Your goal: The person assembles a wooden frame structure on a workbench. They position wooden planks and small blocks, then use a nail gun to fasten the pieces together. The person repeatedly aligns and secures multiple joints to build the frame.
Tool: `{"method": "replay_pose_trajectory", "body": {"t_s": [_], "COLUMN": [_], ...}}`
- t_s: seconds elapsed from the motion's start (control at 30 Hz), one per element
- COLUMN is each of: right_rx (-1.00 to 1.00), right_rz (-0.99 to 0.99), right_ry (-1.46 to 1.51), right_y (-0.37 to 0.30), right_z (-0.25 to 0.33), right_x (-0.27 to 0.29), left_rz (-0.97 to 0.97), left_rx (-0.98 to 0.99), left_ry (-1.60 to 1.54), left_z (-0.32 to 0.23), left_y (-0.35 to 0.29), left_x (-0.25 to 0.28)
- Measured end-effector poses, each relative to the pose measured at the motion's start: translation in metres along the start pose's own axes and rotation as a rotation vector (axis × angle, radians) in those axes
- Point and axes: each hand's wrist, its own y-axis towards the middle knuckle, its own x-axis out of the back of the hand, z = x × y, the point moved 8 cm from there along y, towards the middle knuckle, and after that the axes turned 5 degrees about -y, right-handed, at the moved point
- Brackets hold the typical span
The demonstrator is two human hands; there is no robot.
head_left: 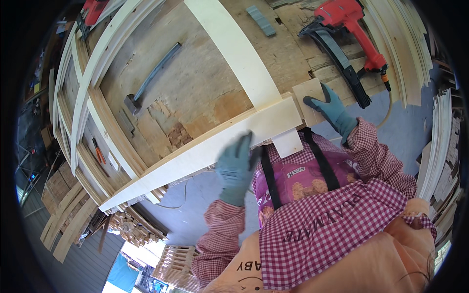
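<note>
My left hand [233, 171], in a grey-blue work glove, is a little blurred beside the near edge of a long pale wooden board [215, 137]. Its fingers are apart and nothing shows in them. My right hand [334, 111], gloved alike, rests with thumb and fingers spread on a small thin wood piece [306, 93] at the board's right end. From that end a wide pale strip [229, 44] runs away across the worktable. Below the board a short pale wood piece [287, 143] sticks out toward me.
A red nail gun [349, 22] with an air hose lies at the far right. A hammer [151, 75] and a strip of staples [261, 20] lie on the worn plywood tabletop [195, 93]. Curved wooden frames [90, 73] stand left, with orange-handled pliers [98, 152] among them.
</note>
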Motion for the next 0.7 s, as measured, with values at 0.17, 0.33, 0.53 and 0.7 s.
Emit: {"method": "replay_pose_trajectory", "body": {"t_s": [0.17, 0.33, 0.53, 0.7], "right_rx": [-0.028, -0.140, 0.008, -0.043], "right_rz": [-0.003, -0.041, -0.099, -0.081], "right_ry": [-0.050, -0.142, -0.122, -0.140], "right_y": [-0.002, -0.007, -0.007, -0.005], "right_z": [0.001, 0.002, 0.009, 0.005], "right_x": [-0.003, 0.002, 0.006, 0.007], "left_rz": [0.046, 0.063, 0.066, 0.131], "left_rx": [-0.082, -0.070, -0.067, -0.066], "left_ry": [0.269, 0.191, 0.193, 0.195], "left_z": [0.040, 0.039, 0.031, 0.028], "left_y": [0.031, 0.033, 0.038, 0.042], "left_x": [-0.005, -0.018, -0.023, -0.019]}}
